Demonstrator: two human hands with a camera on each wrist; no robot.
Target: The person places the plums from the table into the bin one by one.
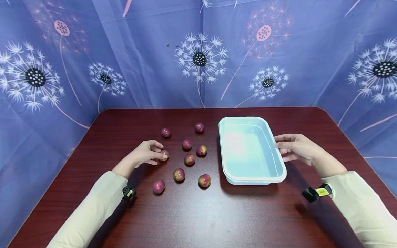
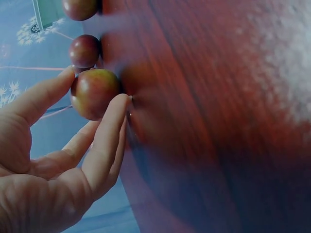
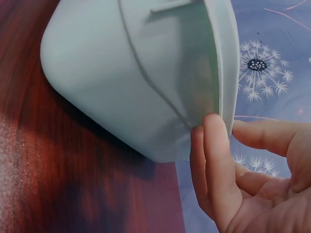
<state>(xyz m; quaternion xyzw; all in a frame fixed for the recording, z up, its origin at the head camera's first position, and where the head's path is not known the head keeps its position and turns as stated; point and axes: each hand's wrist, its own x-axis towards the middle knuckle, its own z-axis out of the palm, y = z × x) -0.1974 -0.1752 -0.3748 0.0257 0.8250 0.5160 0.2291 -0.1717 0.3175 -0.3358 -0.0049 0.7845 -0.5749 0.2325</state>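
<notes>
On the left of the table, my left hand [image 1: 147, 153] pinches a red and yellow-green plum [image 1: 165, 154] between thumb and fingers. The left wrist view shows this plum [image 2: 95, 94] at the fingertips, close to the tabletop. Several more plums [image 1: 189, 159] lie loose to the right of that hand and around it. A pale blue plastic tub [image 1: 227, 165] stands right of the plums, with nothing in it. My right hand [image 1: 296, 148] holds its right rim. In the right wrist view, fingers [image 3: 216, 145] press the tub's outer wall just under the rim.
The dark red wooden table [image 1: 186, 220] has rounded far corners. A blue cloth [image 1: 149, 62] with dandelion prints hangs behind it and at both sides. Dark devices [image 1: 129, 193] are strapped at both wrists over pale sleeves.
</notes>
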